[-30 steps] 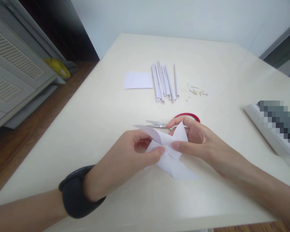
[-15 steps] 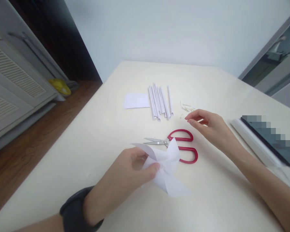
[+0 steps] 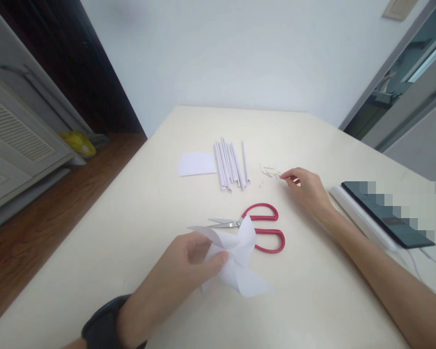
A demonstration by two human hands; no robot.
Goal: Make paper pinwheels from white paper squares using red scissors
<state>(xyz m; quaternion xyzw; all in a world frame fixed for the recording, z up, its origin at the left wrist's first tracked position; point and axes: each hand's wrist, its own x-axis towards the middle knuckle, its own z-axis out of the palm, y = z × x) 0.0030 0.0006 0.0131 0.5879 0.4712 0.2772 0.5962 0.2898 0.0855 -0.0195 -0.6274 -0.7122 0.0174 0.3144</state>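
Pinched between thumb and fingers of the left hand [image 3: 183,264], whose wrist wears a smooth black band [image 3: 103,324], the pinwheel [image 3: 236,259] is over the near part of the table [image 3: 312,295], its thin white paper curling into pointed blades around a centre by the thumb tip. Too slack a pinch could let the folds spring open; too hard a one could crease them. Just beyond lie scissors [image 3: 236,224], shiny metal blades parted, red handles looped; lowering the pinwheel onto them could snag an edge. Farther off, the right hand [image 3: 307,190] has its fingertips drawn close at the edge of some thin, pale sticks [image 3: 270,173]; whether they pinch one, I cannot tell. Such slim pieces could scatter if brushed. Reaching farther back, narrow white paper tubes [image 3: 231,166], mostly bunched side by side, lie next to a flat, smooth sheet [image 3: 196,164].
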